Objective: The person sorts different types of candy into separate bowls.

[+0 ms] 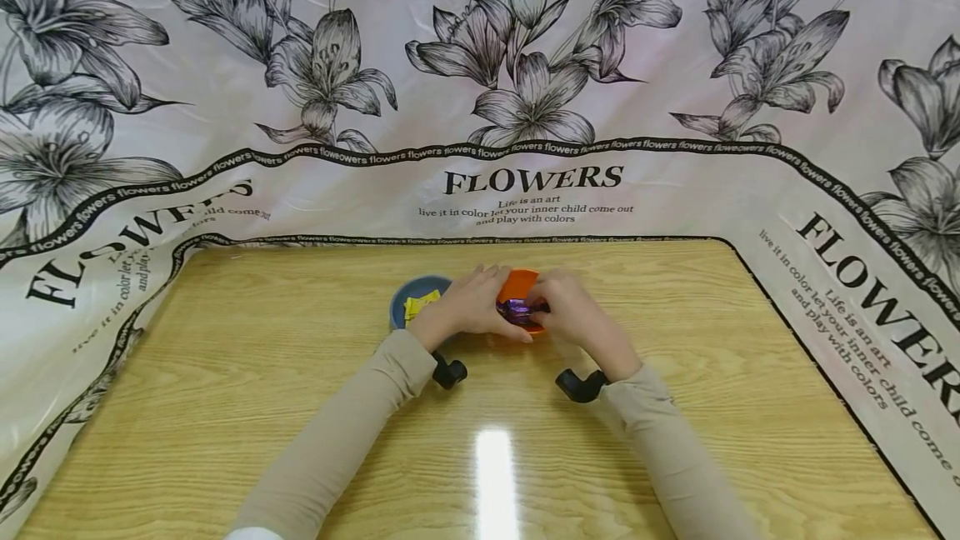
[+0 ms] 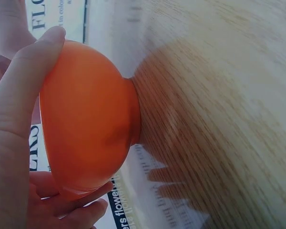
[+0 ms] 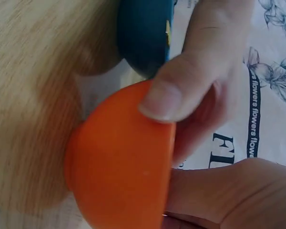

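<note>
An orange bowl (image 1: 522, 277) stands on the wooden table with purple shiny-wrapped candies (image 1: 517, 310) inside. My left hand (image 1: 477, 304) grips this bowl at its left side, thumb over the near rim and fingers around the far side, as the left wrist view shows. My right hand (image 1: 566, 307) reaches down into the bowl from the right, its fingers at the purple candies. Blur and the bowl wall hide whether those fingertips pinch one. Left of the orange bowl, partly behind my left hand, is a blue bowl (image 1: 397, 294) holding yellow-wrapped pieces (image 1: 420, 304).
The wooden table (image 1: 315, 440) reaches out on both sides of the bowls. A cloth printed with flowers and lettering (image 1: 532, 190) hangs along its back and sides. Black wrist cameras (image 1: 581, 387) sit under the wrists, low over the tabletop.
</note>
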### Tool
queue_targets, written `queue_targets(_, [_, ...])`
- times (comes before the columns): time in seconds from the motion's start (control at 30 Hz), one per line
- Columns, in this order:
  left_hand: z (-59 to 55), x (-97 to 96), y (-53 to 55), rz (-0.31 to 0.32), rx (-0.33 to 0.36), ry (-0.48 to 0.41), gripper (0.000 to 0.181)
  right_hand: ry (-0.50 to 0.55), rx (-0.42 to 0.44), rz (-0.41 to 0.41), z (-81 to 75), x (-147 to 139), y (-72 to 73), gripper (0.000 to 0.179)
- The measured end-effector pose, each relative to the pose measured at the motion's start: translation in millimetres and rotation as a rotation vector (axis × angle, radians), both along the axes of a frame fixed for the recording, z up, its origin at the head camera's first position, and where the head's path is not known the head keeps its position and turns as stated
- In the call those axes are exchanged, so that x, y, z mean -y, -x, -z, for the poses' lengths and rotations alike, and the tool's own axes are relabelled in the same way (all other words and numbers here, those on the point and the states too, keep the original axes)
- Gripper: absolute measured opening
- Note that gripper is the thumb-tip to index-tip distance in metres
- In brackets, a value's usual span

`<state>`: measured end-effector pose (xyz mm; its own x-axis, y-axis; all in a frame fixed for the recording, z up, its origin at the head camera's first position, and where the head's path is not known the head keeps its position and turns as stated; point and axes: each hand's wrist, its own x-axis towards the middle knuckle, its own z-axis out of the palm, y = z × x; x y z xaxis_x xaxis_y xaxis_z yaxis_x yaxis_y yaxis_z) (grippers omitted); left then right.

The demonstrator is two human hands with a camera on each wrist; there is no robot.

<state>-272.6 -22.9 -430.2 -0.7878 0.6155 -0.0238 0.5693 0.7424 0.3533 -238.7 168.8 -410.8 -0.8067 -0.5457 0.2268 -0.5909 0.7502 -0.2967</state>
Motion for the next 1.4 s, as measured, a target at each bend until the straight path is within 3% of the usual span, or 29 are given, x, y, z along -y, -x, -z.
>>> queue_targets(0.33, [0.4, 0.3, -1.2, 0.0, -0.022, 0.012, 0.124, -0.02, -0.002, 0.095, 9.3, 4.2, -0.9, 0.016])
queue_targets(0.63, [0.0, -3.6, -1.9, 0.001, -0.049, 0.014, 0.123, -0.028, -0.028, 0.105, 12.3, 2.1, -0.4, 0.014])
queue_targets(1.17, [-2.4, -4.6, -5.8, -0.025, -0.006, 0.026, 0.126, -0.048, -0.051, 0.087, 13.7, 2.5, -0.8, 0.012])
queue_targets(1.4, [-4.7, -3.0, -8.3, -0.025, 0.022, 0.043, 0.13, -0.028, -0.006, 0.093, 11.4, 2.3, -3.3, 0.013])
